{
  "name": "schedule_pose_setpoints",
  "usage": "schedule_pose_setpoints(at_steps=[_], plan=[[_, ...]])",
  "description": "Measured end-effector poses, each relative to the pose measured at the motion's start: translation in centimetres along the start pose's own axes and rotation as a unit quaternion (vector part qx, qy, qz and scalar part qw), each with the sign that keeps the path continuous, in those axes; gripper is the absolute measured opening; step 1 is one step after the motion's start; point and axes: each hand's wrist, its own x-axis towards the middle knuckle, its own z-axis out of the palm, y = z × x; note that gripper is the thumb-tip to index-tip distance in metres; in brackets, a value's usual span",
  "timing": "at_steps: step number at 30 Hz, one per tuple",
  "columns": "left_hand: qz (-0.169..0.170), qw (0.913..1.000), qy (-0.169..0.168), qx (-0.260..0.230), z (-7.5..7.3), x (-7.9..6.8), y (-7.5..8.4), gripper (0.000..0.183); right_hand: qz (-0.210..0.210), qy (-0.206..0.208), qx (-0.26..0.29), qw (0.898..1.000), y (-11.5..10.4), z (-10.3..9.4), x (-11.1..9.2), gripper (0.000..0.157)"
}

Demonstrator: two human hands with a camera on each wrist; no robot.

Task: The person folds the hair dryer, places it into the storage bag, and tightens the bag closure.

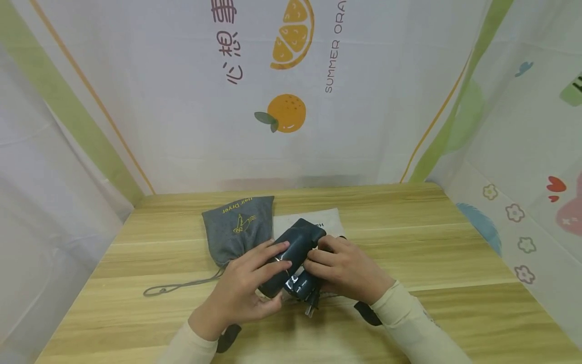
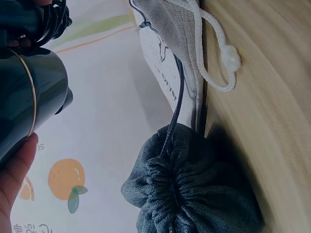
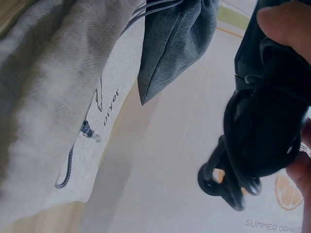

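Note:
Both hands hold a dark teal folding hair dryer (image 1: 295,247) up over the near middle of the table. My left hand (image 1: 245,285) grips its barrel, fingers laid across the top and thumb at the near side. A thin gold ring circles the barrel (image 2: 46,90) in the left wrist view. At the folded handle, my right hand (image 1: 347,265) holds the dryer with its bundled black cord (image 3: 248,141), whose loops hang out below the fingers. The plug (image 1: 311,308) points toward me. The right palm side is hidden in the head view.
A dark grey drawstring pouch (image 1: 241,227) printed "Hair Dryer" lies left of the hands, its cord loop (image 1: 159,290) trailing left. Behind the dryer lies a whitish pouch (image 1: 331,218), with a white knotted drawstring (image 2: 230,58). Printed curtains (image 1: 204,126) stand around the wooden table (image 1: 454,283).

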Motion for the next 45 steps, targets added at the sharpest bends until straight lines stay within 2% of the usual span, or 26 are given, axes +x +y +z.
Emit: schedule_pose_setpoints(at_steps=[8,14,22,28,34,45], plan=[[-0.017,0.9984,-0.053,0.006,-0.1,-0.2,-0.2,0.054,0.009,-0.047,0.0,0.999,-0.5,0.2,-0.2,0.05],[-0.028,0.9969,-0.072,0.009,-0.1,-0.4,-0.3,0.059,0.019,-0.054,-0.016,0.998,-0.7,0.5,-0.5,0.049],[-0.055,0.9928,-0.102,0.027,-0.5,-0.8,-0.5,0.063,0.037,-0.069,-0.009,0.997,-0.9,0.6,-0.6,0.048],[-0.045,0.9944,-0.087,0.04,-0.8,-1.0,-0.7,0.063,0.036,-0.066,-0.026,0.997,-0.8,0.8,-0.9,0.053],[-0.05,0.994,-0.083,0.05,-1.4,-1.3,-1.1,0.055,0.059,-0.084,-0.023,0.994,-0.4,0.7,-1.3,0.06],[-0.053,0.9944,-0.073,0.056,-1.8,-1.7,-1.4,0.04,0.094,-0.07,-0.046,0.992,0.2,0.6,-2.0,0.056]])
